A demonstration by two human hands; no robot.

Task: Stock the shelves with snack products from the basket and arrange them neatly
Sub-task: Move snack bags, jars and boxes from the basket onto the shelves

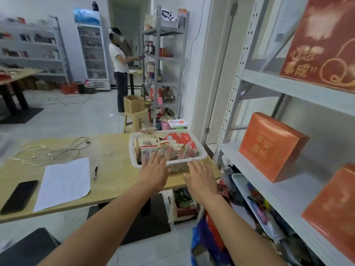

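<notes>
The wooden tabletop [111, 150] carries a paper sheet [63, 183], a pen [95, 172] and a phone [19, 196]; grey shelves [278, 83] with orange boxes [269, 146] stand at my 3 o'clock. The white basket [177, 167] of snack packs [178, 139] lies at 12 o'clock from my grips. My left grip [155, 169] and right grip [201, 181] are both open, fingers straight, reaching its near rim.

basket [198, 157] on table [107, 150], shelves [288, 89] rt
</notes>
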